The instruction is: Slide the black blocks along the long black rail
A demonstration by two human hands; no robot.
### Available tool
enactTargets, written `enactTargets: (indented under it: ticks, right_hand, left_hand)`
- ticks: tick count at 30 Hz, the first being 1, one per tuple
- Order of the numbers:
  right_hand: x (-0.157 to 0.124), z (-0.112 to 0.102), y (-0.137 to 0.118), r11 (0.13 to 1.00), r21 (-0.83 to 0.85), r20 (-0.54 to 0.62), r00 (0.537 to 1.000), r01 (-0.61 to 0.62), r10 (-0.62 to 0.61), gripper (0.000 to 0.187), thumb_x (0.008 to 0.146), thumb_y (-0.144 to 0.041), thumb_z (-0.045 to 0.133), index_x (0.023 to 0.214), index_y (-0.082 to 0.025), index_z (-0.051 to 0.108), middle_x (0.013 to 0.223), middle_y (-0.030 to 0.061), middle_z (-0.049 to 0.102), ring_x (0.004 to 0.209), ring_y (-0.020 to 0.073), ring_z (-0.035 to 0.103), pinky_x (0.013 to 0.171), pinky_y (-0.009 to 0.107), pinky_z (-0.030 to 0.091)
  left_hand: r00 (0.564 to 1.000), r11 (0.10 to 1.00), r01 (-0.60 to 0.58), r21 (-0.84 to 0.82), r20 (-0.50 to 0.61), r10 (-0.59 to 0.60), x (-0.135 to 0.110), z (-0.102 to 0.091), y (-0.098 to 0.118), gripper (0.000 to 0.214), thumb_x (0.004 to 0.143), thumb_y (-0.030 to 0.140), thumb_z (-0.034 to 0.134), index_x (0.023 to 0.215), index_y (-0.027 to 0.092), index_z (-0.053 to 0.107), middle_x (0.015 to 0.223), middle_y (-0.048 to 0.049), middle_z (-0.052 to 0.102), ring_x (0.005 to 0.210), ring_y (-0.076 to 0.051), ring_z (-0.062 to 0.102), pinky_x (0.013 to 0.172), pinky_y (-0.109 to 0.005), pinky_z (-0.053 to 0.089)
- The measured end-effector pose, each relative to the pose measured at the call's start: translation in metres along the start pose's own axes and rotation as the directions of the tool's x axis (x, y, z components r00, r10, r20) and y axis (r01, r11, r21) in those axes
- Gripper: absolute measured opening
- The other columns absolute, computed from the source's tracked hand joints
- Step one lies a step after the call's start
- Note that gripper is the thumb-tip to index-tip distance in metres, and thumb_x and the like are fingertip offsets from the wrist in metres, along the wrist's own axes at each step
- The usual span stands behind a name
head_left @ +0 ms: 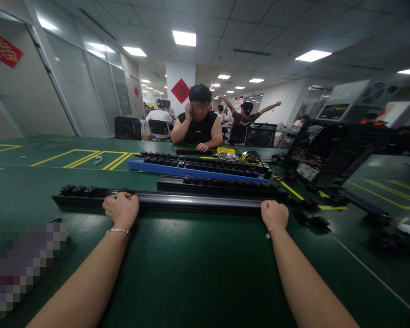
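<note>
A long black rail [198, 201] with a shiny strip along it lies across the green table in front of me. My left hand [122, 207] is closed around it left of the middle. Near its right end, my right hand [274, 214] is closed on the same rail. Small black wheel-like parts [79, 190] sit in a row at the rail's left end. Just behind lies a shorter black rail [218, 186] carrying a row of similar parts. Beyond that is a blue rail [194, 171], with more black parts along it.
An open computer case [331, 150] stands at the right, near loose black parts [314, 221]. A clear dish [228, 156] and a yellow tray [225, 150] lie farther back. A person [200, 120] sits across the table, one hand on a dark strip. A pixelated object [23, 269] lies left.
</note>
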State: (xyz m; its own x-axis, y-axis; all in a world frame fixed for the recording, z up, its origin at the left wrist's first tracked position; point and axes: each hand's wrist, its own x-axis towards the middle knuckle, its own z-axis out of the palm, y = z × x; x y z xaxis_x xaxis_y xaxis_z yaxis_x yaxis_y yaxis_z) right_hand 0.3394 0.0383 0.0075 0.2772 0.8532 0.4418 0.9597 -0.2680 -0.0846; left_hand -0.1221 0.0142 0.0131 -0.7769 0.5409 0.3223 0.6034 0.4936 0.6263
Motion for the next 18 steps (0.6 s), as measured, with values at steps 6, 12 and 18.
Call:
enactTargets:
  ticks: [6, 12, 18]
  right_hand:
    - [-0.001, 0.0, 0.0, 1.0, 0.006, -0.009, 1.0, 0.0, 0.0, 0.044, 0.087, -0.024, 0.03, 0.074, -0.013, 0.071, 0.084, 0.0103, 0.068, 0.073, 0.0183, 0.052, 0.074, 0.032, 0.031]
    - [0.0, 0.001, 0.001, 1.0, -0.009, -0.007, 1.0, -0.006, 0.006, 0.043, 0.086, -0.023, 0.031, 0.075, -0.013, 0.072, 0.083, 0.011, 0.068, 0.072, 0.0179, 0.053, 0.074, 0.032, 0.031]
    - [-0.001, 0.001, 0.0, 1.0, 0.011, -0.033, 0.999, -0.002, 0.002, 0.042, 0.086, -0.022, 0.032, 0.073, -0.013, 0.071, 0.082, 0.0107, 0.068, 0.071, 0.0179, 0.052, 0.074, 0.032, 0.03]
  left_hand:
    - [0.997, 0.999, 0.038, -0.008, -0.068, -0.038, 0.008, -0.005, -0.005, 0.045, 0.071, 0.036, 0.053, 0.11, 0.013, 0.054, 0.113, -0.0176, 0.056, 0.111, -0.035, 0.049, 0.091, -0.046, 0.04]
    - [0.997, 0.998, 0.049, -0.043, -0.054, -0.051, 0.012, -0.009, -0.007, 0.041, 0.073, 0.037, 0.052, 0.108, 0.016, 0.055, 0.111, -0.0147, 0.06, 0.108, -0.035, 0.053, 0.089, -0.046, 0.041]
    - [0.997, 0.997, 0.059, -0.051, -0.038, -0.061, 0.011, -0.014, -0.005, 0.04, 0.073, 0.037, 0.052, 0.108, 0.017, 0.056, 0.111, -0.0144, 0.061, 0.11, -0.034, 0.052, 0.09, -0.047, 0.041]
